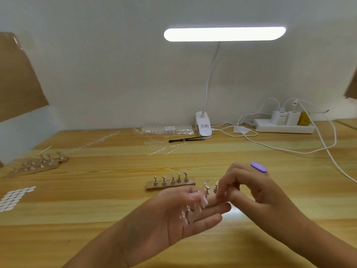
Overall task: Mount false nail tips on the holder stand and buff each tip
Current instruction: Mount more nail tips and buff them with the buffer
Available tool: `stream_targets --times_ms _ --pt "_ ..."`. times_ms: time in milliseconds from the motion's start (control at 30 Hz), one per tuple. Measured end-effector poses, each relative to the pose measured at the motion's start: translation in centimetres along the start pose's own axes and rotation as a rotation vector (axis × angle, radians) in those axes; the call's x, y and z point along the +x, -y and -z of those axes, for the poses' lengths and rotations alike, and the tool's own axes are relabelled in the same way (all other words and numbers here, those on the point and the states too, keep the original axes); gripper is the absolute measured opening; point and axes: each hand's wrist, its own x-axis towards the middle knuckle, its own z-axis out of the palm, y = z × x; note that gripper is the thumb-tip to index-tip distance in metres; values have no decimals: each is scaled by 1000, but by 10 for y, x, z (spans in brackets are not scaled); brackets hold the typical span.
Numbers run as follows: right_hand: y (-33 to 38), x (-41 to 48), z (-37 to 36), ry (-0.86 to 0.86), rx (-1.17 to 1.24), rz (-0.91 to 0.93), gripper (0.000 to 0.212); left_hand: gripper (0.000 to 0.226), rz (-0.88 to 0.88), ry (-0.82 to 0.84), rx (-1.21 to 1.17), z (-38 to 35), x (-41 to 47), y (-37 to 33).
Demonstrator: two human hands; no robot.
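Left hand lies palm up and flat, fingers straight, carrying a loose scatter of clear nail tips across palm and fingers. Right hand meets it at the fingertips, its fingers curled inward. Whether they already pinch a tip, I cannot tell.

To my eye this is picking one tip for mounting. It would go best by taking a single tip by its edges while the left palm stays level so the others do not slide off, then pressing it squarely onto a free peg.

Just beyond stands the holder stand, its five pegs looking bare. The purple buffer shows behind the right hand.

Farther back, the bag of tips and the lamp clip each carry a label, too small to read.
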Motion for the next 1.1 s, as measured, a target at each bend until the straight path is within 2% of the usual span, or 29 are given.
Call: stream_targets --times_ms 167,300,367,567,767,900,1000,1100 --pt "-9 0 4 -1 -266 119 17 12 -17 20 -160 1 1 8" --pt "-11 3 8 13 -330 161 14 9 -15 -27 -148 6 0 4" --pt "-11 3 8 39 -322 166 21 11 -1 -54 -119 12 -1 -4" --pt "-8 1 2 46 -211 134 24 13 22 -20 20 23 -5 -18" --pt "-11 -1 -2 49 -185 63 17 16 54 41 -2 25 -7 -16" --pt "-10 0 -2 31 -63 16 19 16 61 95 109 26 -11 -25" --pt "-8 2 1 -45 4 3 24 6 -75 57 47 33 -18 -43" --pt "-9 3 4 -62 -88 15 27 4 -338 -187 -179 44 -21 -54"
